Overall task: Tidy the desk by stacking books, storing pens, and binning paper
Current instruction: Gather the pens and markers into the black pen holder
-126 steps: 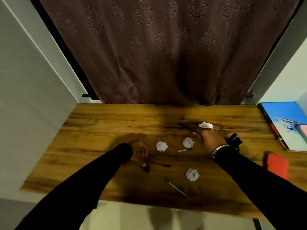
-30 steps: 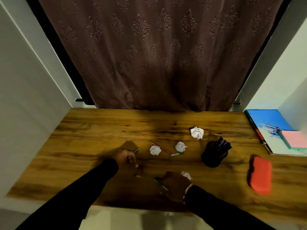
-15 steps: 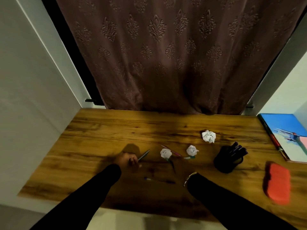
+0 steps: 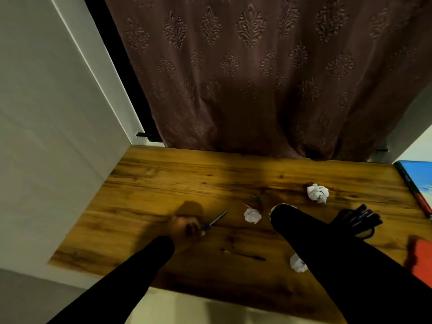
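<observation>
My left hand (image 4: pixel 185 228) is shut on a blue pen (image 4: pixel 217 221) that points up and to the right, low over the wooden desk (image 4: pixel 163 178). My right sleeve and gold bangle (image 4: pixel 272 209) reach over the desk's middle. The right hand itself is hidden behind the cuff, with a blurred green pen (image 4: pixel 257 198) just beyond it. Crumpled paper balls lie at the back right (image 4: pixel 317 193), in the middle (image 4: pixel 252 215) and by my right forearm (image 4: pixel 298 263). Another blue pen (image 4: pixel 243 254) lies toward the front. A black pen holder (image 4: pixel 357 222) with several pens stands at the right.
A red case (image 4: pixel 420 258) lies at the right edge near the front. A blue book (image 4: pixel 418 181) lies at the far right. A brown curtain (image 4: pixel 245 78) hangs behind the desk, and a white wall (image 4: pixel 46 136) closes the left side.
My right arm has moved from the front of the desk up to its middle and now covers one paper ball. My left hand stays shut on its pen.
</observation>
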`<state>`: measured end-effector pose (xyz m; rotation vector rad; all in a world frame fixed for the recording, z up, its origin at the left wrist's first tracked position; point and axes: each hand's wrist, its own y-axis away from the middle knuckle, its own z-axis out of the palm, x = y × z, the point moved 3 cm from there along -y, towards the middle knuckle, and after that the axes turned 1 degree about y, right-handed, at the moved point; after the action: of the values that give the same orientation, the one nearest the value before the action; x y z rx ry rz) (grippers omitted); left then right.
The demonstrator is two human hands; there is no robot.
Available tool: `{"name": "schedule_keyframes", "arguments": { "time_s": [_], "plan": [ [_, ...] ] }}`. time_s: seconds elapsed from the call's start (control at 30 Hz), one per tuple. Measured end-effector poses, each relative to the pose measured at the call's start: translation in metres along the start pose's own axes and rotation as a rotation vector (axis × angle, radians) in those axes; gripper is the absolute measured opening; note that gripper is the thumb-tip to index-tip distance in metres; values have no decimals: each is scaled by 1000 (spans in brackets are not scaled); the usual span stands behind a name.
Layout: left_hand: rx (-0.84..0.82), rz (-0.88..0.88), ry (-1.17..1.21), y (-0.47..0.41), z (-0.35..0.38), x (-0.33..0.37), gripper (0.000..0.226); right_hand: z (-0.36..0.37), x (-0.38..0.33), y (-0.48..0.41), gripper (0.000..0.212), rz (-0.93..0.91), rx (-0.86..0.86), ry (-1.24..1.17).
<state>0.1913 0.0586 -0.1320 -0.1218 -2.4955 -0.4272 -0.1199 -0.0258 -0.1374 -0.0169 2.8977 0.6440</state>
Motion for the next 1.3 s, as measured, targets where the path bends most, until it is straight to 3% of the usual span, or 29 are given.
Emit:
{"name": "schedule_keyframes", "arguments": {
  "time_s": [0.13,0.23,0.37,0.47,0.53,0.67,0.83,0.93,1.07,1.17,1.23,1.3],
  "plan": [
    [40,-62,-148,-13,-6,11,51,5,2,5,52,9,-62,48],
    [33,-8,-326,-26,10,23,64,-2,7,5,44,11,85,-2],
    [-183,-52,-517,-44,30,35,62,-8,12,6,35,0,94,65],
    [-174,-55,-546,-54,30,34,59,-9,19,2,38,8,75,53],
    [-97,-82,-480,-55,19,33,52,-9,21,1,39,4,73,40],
    [116,-100,-107,-62,-8,23,60,-3,11,3,40,-10,-22,-9],
    [245,-55,126,-75,-31,17,24,8,1,10,51,15,57,-78],
    [258,-12,207,-72,-42,45,9,0,2,9,42,67,83,-162],
    [213,56,292,-79,-39,68,12,-30,10,10,42,169,327,-568],
    [184,118,347,-82,-32,96,20,-54,-2,23,32,91,411,-1000],
    [149,180,342,-78,-24,123,6,-64,-14,34,12,52,369,-1139],
    [118,264,310,-72,-16,149,7,-64,-22,41,33,15,275,-1139]
  ]
}}
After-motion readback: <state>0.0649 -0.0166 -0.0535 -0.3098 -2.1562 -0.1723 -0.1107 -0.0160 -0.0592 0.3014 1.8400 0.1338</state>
